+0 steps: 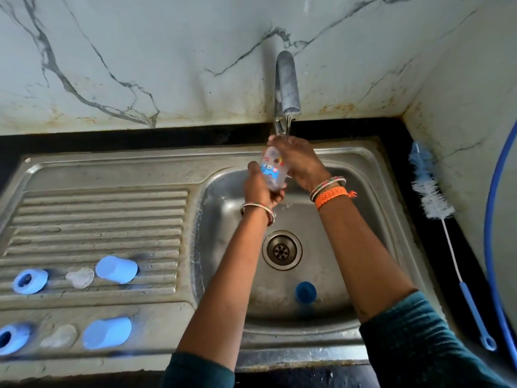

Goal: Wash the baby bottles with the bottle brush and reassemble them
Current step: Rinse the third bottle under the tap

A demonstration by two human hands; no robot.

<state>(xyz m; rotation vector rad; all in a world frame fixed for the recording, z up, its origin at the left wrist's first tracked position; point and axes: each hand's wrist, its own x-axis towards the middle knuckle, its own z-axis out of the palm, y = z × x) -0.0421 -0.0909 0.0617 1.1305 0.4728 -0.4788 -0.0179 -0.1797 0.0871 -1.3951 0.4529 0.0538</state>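
Observation:
A clear baby bottle [270, 170] with a coloured print is held over the sink basin [330, 219], right under the tap [286, 85]. My left hand [258, 189] grips its lower end and my right hand [298, 161] wraps its upper end by the spout. The bottle brush [430, 197], blue and white bristles on a white stem with a blue handle, lies on the black counter to the right, untouched. On the drainboard [98, 219] lie two blue caps [116, 269] [107, 333], two blue collar rings [29, 280] [12, 338] and two clear teats [80, 277] [59, 336].
A small blue piece [305, 292] lies in the basin near the drain [282, 249]. A blue hose [495, 219] curves along the right wall. Marble-patterned walls close the back and the right side.

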